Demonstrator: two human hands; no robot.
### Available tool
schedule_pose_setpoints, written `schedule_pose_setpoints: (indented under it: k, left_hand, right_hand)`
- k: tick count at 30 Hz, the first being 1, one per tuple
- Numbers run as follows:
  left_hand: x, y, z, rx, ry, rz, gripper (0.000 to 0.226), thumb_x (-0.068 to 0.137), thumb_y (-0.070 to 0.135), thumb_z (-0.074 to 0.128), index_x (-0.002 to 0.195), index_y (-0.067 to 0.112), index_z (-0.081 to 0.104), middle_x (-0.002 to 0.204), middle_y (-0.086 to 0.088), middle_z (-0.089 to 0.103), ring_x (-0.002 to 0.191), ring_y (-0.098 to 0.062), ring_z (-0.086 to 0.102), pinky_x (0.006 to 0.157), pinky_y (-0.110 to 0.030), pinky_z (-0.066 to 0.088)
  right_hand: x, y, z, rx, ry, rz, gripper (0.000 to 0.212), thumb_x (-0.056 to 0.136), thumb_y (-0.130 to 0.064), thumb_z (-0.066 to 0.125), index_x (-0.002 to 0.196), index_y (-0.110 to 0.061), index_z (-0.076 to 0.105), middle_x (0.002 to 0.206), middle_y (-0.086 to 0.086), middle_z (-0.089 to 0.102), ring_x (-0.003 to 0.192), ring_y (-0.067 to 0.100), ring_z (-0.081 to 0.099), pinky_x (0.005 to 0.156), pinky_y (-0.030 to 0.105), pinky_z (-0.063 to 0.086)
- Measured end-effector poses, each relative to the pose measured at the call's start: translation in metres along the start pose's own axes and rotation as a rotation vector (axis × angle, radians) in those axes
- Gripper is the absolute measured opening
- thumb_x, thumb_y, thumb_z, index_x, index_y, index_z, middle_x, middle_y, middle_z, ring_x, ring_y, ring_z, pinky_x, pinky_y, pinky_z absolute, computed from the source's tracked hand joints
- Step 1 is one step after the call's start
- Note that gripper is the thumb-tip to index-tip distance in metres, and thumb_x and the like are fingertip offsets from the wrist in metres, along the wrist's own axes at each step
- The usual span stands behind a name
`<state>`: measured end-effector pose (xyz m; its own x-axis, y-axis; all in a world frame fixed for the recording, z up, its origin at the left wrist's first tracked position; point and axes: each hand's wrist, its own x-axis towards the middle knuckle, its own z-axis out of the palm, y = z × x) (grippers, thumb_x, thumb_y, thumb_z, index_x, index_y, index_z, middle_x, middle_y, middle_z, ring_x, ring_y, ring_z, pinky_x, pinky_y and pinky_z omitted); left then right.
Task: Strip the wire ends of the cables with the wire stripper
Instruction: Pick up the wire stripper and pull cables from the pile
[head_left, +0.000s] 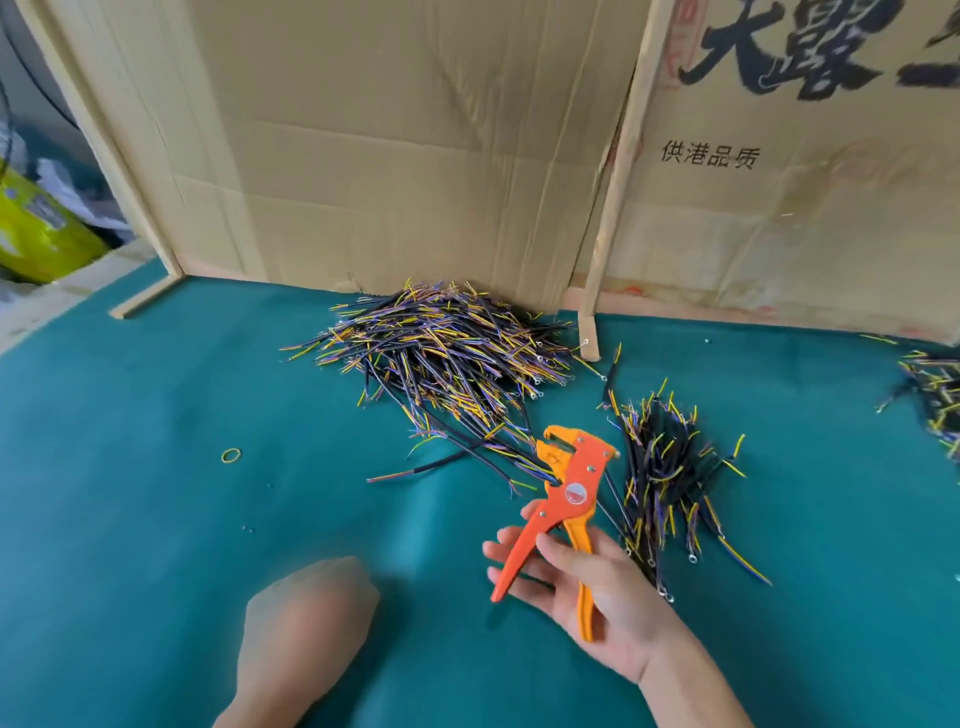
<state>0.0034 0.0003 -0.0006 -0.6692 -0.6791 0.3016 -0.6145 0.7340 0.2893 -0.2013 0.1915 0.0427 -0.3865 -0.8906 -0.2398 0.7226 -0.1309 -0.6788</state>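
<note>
Left hand (311, 613) blurred, grip unclear; right hand (576, 577) loosely cradles the wire stripper (563, 506), which needs a firmer squeeze before feeding one cable from the big pile (441, 353).

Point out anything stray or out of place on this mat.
A yellow rubber band lies alone on the green mat, left of the big cable pile. One loose cable lies apart at its front edge.

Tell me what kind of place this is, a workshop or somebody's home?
Probably a makeshift piecework bench, not a fitted workshop. A green felt-like table walled with flattened cardboard boxes holds heaps of cut cables, and the right hand holds an orange wire stripper.
</note>
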Motion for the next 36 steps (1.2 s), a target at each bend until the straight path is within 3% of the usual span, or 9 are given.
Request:
schedule_pose_setpoints:
  k: [4, 8, 11, 17, 23, 26, 28, 30, 36]
  left_hand:
    - [0.001, -0.004, 0.000, -0.012, 0.015, 0.015, 0.034, 0.079, 0.040, 0.050, 0.059, 0.018, 0.033, 0.051, 0.004, 0.043, 0.046, -0.022, 0.046, 0.043, -0.027, 0.039]
    - [0.000, 0.000, -0.003, -0.030, 0.000, 0.003, 0.037, 0.077, 0.036, 0.057, 0.059, 0.020, 0.029, 0.050, 0.004, 0.042, 0.045, -0.022, 0.044, 0.042, -0.026, 0.039]
    - [0.002, 0.000, -0.004, -0.030, 0.020, 0.025, 0.037, 0.076, 0.032, 0.059, 0.059, 0.021, 0.028, 0.049, 0.004, 0.041, 0.044, -0.021, 0.036, 0.041, -0.026, 0.037]
    - [0.002, 0.001, -0.005, -0.020, 0.005, 0.016, 0.035, 0.075, 0.030, 0.059, 0.059, 0.020, 0.030, 0.049, 0.004, 0.041, 0.046, -0.021, 0.031, 0.042, -0.026, 0.036]
    - [0.003, 0.003, -0.007, -0.042, -0.007, 0.022, 0.040, 0.075, 0.021, 0.070, 0.058, 0.016, 0.034, 0.048, 0.002, 0.040, 0.044, -0.022, 0.030, 0.038, -0.027, 0.035]
    - [0.003, 0.002, -0.008, -0.082, -0.007, 0.028, 0.035, 0.074, 0.025, 0.062, 0.059, 0.017, 0.031, 0.048, 0.003, 0.037, 0.044, -0.021, 0.026, 0.035, -0.027, 0.031]
    - [0.003, 0.000, -0.008, -0.119, -0.006, 0.026, 0.036, 0.075, 0.027, 0.061, 0.060, 0.017, 0.030, 0.048, 0.002, 0.037, 0.043, -0.021, 0.029, 0.035, -0.027, 0.031]
    - [0.002, -0.001, -0.009, -0.139, -0.016, 0.021, 0.037, 0.076, 0.027, 0.061, 0.060, 0.017, 0.029, 0.049, 0.002, 0.037, 0.042, -0.020, 0.034, 0.035, -0.028, 0.031]
    - [0.005, -0.003, -0.008, -0.166, -0.020, 0.030, 0.035, 0.074, 0.031, 0.061, 0.055, 0.016, 0.036, 0.047, 0.002, 0.038, 0.038, -0.019, 0.039, 0.032, -0.029, 0.033]
  right_hand:
    - [0.001, -0.001, 0.006, -0.004, 0.048, -0.051, 0.020, 0.090, -0.017, 0.073, 0.104, -0.004, 0.064, 0.100, 0.028, 0.063, 0.098, 0.047, 0.066, 0.090, 0.062, 0.053]
    - [-0.002, 0.003, 0.008, -0.024, 0.090, -0.091, 0.035, 0.079, -0.022, 0.087, 0.094, -0.009, 0.059, 0.081, 0.018, 0.054, 0.072, 0.033, 0.056, 0.075, 0.048, 0.056]
    - [-0.001, 0.005, 0.011, -0.028, 0.168, -0.147, 0.035, 0.086, -0.028, 0.080, 0.079, -0.016, 0.048, 0.069, 0.008, 0.038, 0.057, 0.022, 0.040, 0.056, 0.035, 0.043]
    - [-0.003, 0.006, 0.016, -0.131, 0.213, -0.091, 0.037, 0.096, -0.033, 0.069, 0.072, -0.017, 0.044, 0.062, 0.005, 0.033, 0.049, 0.020, 0.033, 0.047, 0.033, 0.036]
    - [-0.003, 0.004, 0.015, -0.167, 0.246, -0.140, 0.062, 0.068, -0.041, 0.093, 0.068, -0.019, 0.035, 0.053, -0.001, 0.024, 0.038, 0.012, 0.022, 0.035, 0.025, 0.026]
    - [-0.008, 0.006, 0.007, -0.023, 0.143, -0.106, 0.048, 0.071, -0.031, 0.093, 0.077, -0.015, 0.049, 0.060, 0.001, 0.037, 0.046, 0.015, 0.038, 0.043, 0.028, 0.041]
    - [-0.007, 0.007, 0.004, 0.008, 0.113, -0.092, 0.037, 0.072, -0.019, 0.091, 0.090, -0.011, 0.060, 0.075, 0.009, 0.053, 0.063, 0.024, 0.055, 0.060, 0.036, 0.055]
    - [-0.003, 0.007, 0.005, -0.019, 0.123, -0.088, 0.031, 0.074, -0.010, 0.085, 0.100, -0.009, 0.067, 0.090, 0.018, 0.062, 0.079, 0.032, 0.064, 0.075, 0.043, 0.059]
    - [-0.002, 0.006, 0.006, 0.061, 0.144, -0.098, 0.048, 0.062, -0.003, 0.094, 0.105, -0.005, 0.071, 0.097, 0.024, 0.063, 0.086, 0.037, 0.066, 0.079, 0.047, 0.059]
